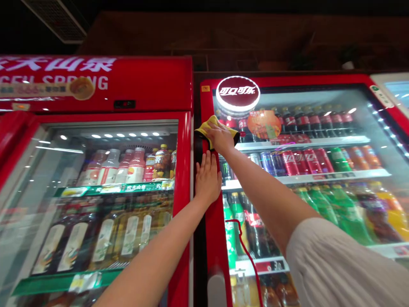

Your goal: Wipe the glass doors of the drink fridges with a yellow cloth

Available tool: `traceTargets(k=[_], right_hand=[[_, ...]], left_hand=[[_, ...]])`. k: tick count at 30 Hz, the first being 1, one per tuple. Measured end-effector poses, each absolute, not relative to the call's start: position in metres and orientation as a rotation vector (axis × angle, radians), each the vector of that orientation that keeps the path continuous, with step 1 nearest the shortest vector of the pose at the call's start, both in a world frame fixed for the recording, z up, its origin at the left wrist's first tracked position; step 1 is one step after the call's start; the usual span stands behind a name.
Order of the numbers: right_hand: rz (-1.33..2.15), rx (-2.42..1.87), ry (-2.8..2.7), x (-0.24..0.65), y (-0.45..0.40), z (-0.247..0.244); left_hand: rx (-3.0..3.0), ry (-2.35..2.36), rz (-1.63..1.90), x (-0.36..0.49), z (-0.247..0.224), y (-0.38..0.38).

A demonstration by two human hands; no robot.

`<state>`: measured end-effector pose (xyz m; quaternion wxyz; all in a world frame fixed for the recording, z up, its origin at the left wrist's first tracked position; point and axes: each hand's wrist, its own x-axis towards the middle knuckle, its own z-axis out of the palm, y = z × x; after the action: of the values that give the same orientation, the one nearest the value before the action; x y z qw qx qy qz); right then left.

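Note:
My right hand (pixel 221 137) presses a yellow cloth with a dark edge (pixel 209 126) against the upper left of the red door frame (pixel 214 238) on the right-hand drinks fridge. Part of the cloth spreads past my fingers onto the glass side and over the frame's left edge. Just below it, my left hand (pixel 208 180) lies flat on the same frame, fingers stretched upward and nothing in them. A round lit sign (pixel 238 94) with white lettering sits just above and to the right of the cloth.
Left stands another red fridge (pixel 159 85) with bottles on green-edged shelves (pixel 108 187); a narrow dark gap separates the two. Behind the right glass are rows of cans (pixel 289 163) and bottles. A red cord (pixel 252 260) hangs near the lower door. An orange sticker (pixel 264 123) is on the glass.

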<state>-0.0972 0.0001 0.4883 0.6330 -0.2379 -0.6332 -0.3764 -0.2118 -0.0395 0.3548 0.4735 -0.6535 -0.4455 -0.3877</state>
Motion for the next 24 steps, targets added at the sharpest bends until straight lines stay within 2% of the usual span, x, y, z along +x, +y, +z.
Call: traceTargets(k=[9, 17, 24], right_hand=[[-0.858, -0.708, -1.354, -0.017, 0.021, 0.508], [-0.734, -0.826, -1.129, 0.065, 0.051, 0.477], [-0.842, -0.704, -1.211, 0.023, 0.046, 0.464]], left_hand=[[-1.494, -1.133, -0.831, -0.18, 0.369, -0.044], [-1.44, -1.151, -0.826, -0.177, 0.362, -0.034], [-1.424, -1.131, -0.91, -0.17, 0.36, -0.029]])
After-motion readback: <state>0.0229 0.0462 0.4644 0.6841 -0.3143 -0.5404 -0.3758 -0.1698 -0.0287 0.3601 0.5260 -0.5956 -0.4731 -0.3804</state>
